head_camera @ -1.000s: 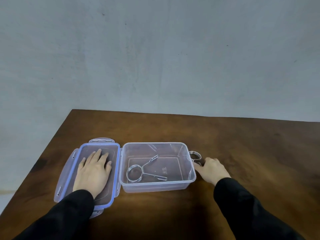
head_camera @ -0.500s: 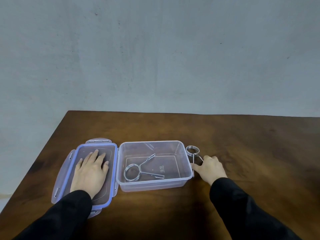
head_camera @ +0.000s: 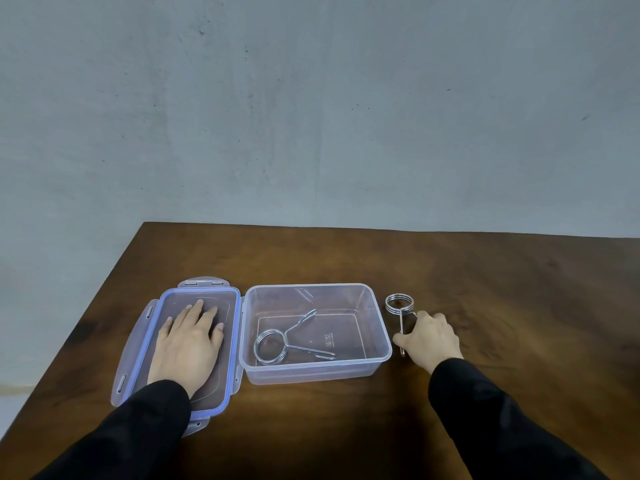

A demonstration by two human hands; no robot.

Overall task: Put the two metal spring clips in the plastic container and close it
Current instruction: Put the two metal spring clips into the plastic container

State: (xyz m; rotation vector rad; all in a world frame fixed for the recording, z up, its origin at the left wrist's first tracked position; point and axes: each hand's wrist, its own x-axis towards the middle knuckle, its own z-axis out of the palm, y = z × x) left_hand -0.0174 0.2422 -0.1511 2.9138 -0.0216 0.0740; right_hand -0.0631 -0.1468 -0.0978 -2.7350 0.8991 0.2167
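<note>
A clear plastic container point(head_camera: 380, 327) stands open on the brown table. One metal spring clip point(head_camera: 273, 344) lies flat inside it at the left. Its lid point(head_camera: 180, 299), blue-rimmed with side flaps, lies inside-up to the left of the box, and my left hand point(head_camera: 188, 348) rests flat on it, fingers spread. The second spring clip point(head_camera: 399, 304) lies on the table just right of the container, coil pointing away from me. My right hand point(head_camera: 427, 339) covers its handles, thumb and fingers closed around them.
The wooden table point(head_camera: 485, 271) ends at a far edge against a grey wall and at a left edge near the lid. Bare tabletop stretches to the right of my right hand and in front of the container.
My right hand has closed more fully over the second clip's handles beside the container. The left hand has stayed flat on the lid. The view has shifted slightly.
</note>
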